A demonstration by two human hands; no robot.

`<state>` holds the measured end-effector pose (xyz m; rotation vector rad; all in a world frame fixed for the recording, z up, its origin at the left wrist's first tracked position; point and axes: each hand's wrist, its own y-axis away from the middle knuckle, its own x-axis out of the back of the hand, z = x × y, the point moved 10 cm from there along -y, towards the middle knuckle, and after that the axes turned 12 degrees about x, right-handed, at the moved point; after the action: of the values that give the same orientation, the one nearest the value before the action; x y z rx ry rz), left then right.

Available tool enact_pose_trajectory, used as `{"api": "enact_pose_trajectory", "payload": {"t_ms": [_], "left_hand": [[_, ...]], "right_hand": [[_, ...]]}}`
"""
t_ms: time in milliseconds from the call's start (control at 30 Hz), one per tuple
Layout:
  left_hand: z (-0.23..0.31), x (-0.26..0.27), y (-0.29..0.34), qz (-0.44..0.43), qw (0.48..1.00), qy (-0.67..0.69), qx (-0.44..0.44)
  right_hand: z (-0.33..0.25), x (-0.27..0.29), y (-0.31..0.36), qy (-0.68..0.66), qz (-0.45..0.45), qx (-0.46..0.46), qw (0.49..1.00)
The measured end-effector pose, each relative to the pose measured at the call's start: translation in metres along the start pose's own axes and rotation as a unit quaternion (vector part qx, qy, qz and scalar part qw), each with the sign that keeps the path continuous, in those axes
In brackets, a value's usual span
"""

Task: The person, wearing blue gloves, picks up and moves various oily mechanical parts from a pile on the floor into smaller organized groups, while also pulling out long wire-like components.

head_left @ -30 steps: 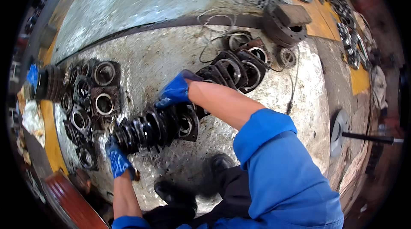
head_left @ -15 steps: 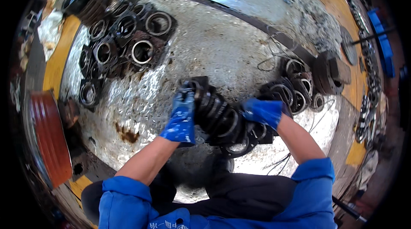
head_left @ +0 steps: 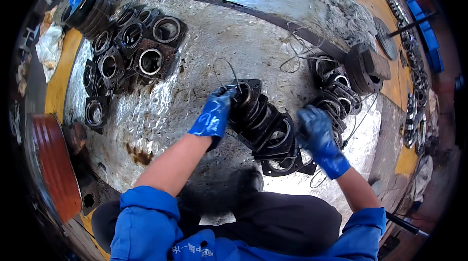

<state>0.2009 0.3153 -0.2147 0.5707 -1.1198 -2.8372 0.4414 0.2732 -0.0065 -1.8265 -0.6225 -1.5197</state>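
Several black, greasy square flanges with round bores (head_left: 261,119) lean against each other in a slanting row in front of me. At the far end of this row, my left hand (head_left: 217,112), in a blue rubber glove, is closed on a thin wire (head_left: 235,71). The wire loops up out of the first bore. My right hand (head_left: 316,134), gloved the same way, hovers just right of the row's near end, beside another cluster of flanges (head_left: 336,102). Its fingers are smeared by motion, and whatever they may hold is hidden.
More ringed flanges (head_left: 151,61) are heaped at the far left. A loose wire coil (head_left: 302,49) lies on the stained metal floor (head_left: 219,41) at the far right, near a stack of round discs (head_left: 360,68). A red-brown ribbed piece (head_left: 56,168) stands at the left.
My right hand has left the row and moved right and slightly nearer. My left hand has shifted slightly right at the far end, where a wire loop now stands up.
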Motion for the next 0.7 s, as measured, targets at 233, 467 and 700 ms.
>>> {"api": "enact_pose_trajectory", "payload": {"t_ms": [233,467,700], "left_hand": [[0.082,-0.015,0.033,-0.169,0.958,-0.233,0.012],[0.096,-0.027,0.032,-0.114,0.971,-0.100,0.185],[0.146,-0.072,0.073,-0.021,0.880,-0.472,0.046]], "right_hand": [[-0.126,-0.054,0.012,-0.063,0.005,0.230,0.971],[-0.156,-0.122,0.020,0.074,-0.032,0.252,0.964],[-0.152,-0.153,0.026,0.110,-0.028,0.219,0.969]]}}
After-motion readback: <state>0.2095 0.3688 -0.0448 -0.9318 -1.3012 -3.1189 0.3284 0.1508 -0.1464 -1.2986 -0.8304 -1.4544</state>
